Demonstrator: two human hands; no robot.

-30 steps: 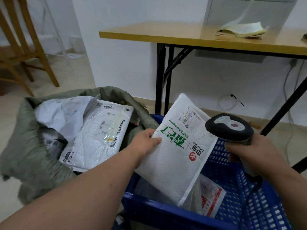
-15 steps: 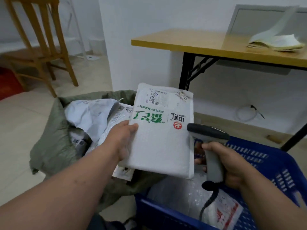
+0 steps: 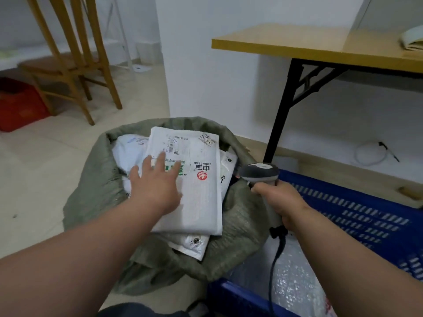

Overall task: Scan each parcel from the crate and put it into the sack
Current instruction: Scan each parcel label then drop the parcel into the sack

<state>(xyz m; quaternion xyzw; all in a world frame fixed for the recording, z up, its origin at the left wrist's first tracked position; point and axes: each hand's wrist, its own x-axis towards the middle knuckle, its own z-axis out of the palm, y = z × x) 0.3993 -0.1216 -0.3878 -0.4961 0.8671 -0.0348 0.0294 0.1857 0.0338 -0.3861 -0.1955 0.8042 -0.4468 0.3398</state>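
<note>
After the left hand (image 3: 155, 186) released the white parcel (image 3: 194, 202) onto the sack (image 3: 91, 195) at frame centre, fingers spread wide, the right hand (image 3: 281, 202) gripped the scanner (image 3: 259, 171), so another crate (image 3: 357, 216) parcel was due.

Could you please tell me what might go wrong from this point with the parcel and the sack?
The white parcel lies atop a heaped pile in the green sack, under the open left hand; it could slide out. The scanner cable trails into the blue crate and might snag.
</note>
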